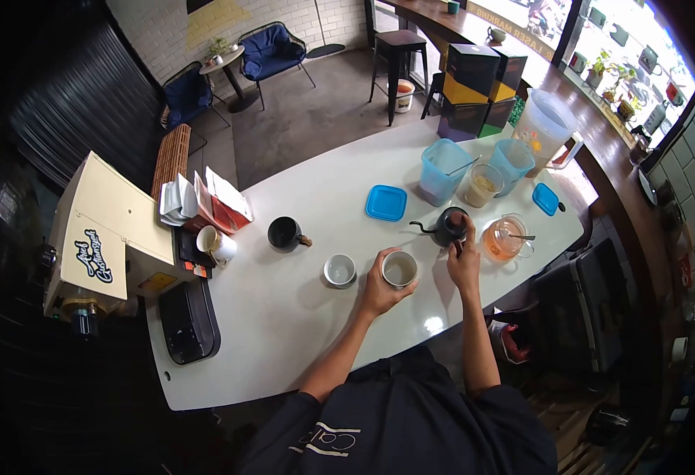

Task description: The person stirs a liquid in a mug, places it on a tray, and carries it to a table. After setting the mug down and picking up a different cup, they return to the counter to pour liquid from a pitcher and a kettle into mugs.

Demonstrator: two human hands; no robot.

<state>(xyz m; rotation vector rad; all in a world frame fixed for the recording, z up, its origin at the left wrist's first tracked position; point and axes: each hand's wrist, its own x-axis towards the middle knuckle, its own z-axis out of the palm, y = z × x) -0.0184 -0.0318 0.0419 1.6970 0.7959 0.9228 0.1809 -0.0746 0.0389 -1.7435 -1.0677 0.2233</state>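
At the near edge of the white counter (284, 317), the left hand (377, 289) is wrapped around a white cup (400, 269) that stands on the surface, fingers closed on its side. The right hand (464, 263) is closed on the handle of a black kettle (450, 226), which sits at one o'clock from the cup, its thin spout pointing to nine o'clock. Just beside the kettle, at three o'clock, is a glass server (503, 237) of amber liquid. A small white cup (339, 270) stands near the held cup at nine o'clock. A black mug (284, 233) sits farther out at ten o'clock, and a blue lid (385, 203) lies at twelve.
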